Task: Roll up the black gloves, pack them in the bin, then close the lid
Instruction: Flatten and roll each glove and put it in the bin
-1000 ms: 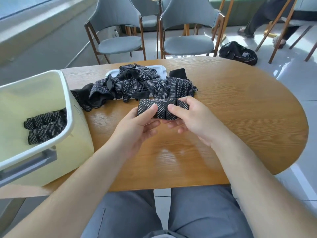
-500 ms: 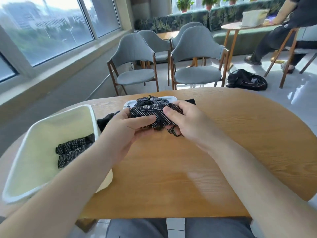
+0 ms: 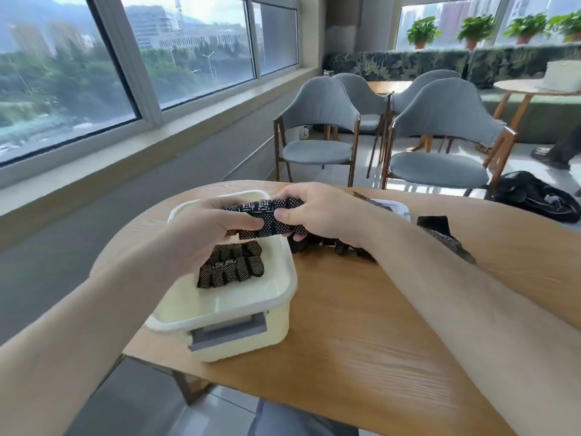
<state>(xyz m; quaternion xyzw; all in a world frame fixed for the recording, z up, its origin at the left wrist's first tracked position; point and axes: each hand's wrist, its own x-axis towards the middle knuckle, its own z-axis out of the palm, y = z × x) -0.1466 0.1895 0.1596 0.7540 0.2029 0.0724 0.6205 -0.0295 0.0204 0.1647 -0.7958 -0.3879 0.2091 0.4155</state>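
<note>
Both hands, left hand (image 3: pixel 209 228) and right hand (image 3: pixel 317 212), grip a rolled glove (image 3: pixel 267 217) above the open bin (image 3: pixel 251 309), fingers curled round it.

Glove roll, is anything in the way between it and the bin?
Nothing visible. The left hand and right hand hold the roll just above the open bin. Gloves already lie inside, with bare floor beside them.

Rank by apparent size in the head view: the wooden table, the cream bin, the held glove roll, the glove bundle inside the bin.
1. wooden table
2. cream bin
3. held glove roll and glove bundle: they look about alike; the roll is held higher, nearer the camera, so unranked.
</note>
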